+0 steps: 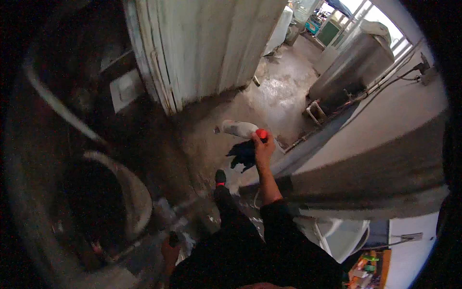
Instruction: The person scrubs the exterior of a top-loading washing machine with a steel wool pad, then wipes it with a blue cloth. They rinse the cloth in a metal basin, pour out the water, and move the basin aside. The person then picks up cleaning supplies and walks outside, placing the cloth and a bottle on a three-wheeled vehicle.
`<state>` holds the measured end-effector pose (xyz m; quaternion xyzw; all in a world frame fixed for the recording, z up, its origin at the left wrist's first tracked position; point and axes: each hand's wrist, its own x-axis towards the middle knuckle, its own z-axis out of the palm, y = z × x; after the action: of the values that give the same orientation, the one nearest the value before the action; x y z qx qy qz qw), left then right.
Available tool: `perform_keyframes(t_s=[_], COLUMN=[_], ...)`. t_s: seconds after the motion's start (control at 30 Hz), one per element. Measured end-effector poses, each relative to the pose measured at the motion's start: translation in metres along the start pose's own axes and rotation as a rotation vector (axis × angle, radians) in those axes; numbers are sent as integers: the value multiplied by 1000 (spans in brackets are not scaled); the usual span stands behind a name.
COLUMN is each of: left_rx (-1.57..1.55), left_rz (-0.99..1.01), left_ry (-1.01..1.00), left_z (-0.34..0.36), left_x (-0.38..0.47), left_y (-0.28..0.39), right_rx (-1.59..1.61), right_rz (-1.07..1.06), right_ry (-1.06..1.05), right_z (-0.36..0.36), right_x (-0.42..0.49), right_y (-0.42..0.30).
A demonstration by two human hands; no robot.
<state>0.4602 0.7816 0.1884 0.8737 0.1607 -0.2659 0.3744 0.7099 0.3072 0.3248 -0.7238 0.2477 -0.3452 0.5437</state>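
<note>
My right hand (264, 147) is closed around the red cap (261, 134) of a pale bottle (239, 129), which lies out to the left of the fingers, roughly sideways. Beneath that forearm a dark cloth or glove-like thing (241, 154) shows against the floor; whether I touch it cannot be told. Low in the picture, at my left side, is my left hand (170, 249), with a small dark object (174, 239) at its fingers, too dim to name. My shoe (220, 176) stands on the floor between the two hands.
A pale ribbed panel or door (213, 47) rises ahead. Beyond it a wet-looking floor (281, 86) leads towards windows. A large metal tank (353, 68) stands at the right, with pipes along the wall. At the left is a dark round tub-like opening with a pale rim (142, 202).
</note>
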Motion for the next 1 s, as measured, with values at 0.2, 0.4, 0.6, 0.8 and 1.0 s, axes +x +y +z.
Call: perform_keyframes(t_s=[0.2,0.4,0.6,0.8,1.0], left_rx=[-315,-143,488,544,606], left_rz=[364,-144,-145,353,683], left_ry=[56,-98,-202,-249,-274], left_z=[5,-23,-71,-50,38], left_x=[184,273,368,525,619], left_y=[70,159,310,415,570], right_rx=[-309,-387,-456,-323,-397], right_rz=[-67,-50,38,14,114], right_ry=[241,223,319,422,560], right_z=[38,55,25,-17,-67], right_x=[169,272,341,393,423], right_y=[93,109,111,83,93])
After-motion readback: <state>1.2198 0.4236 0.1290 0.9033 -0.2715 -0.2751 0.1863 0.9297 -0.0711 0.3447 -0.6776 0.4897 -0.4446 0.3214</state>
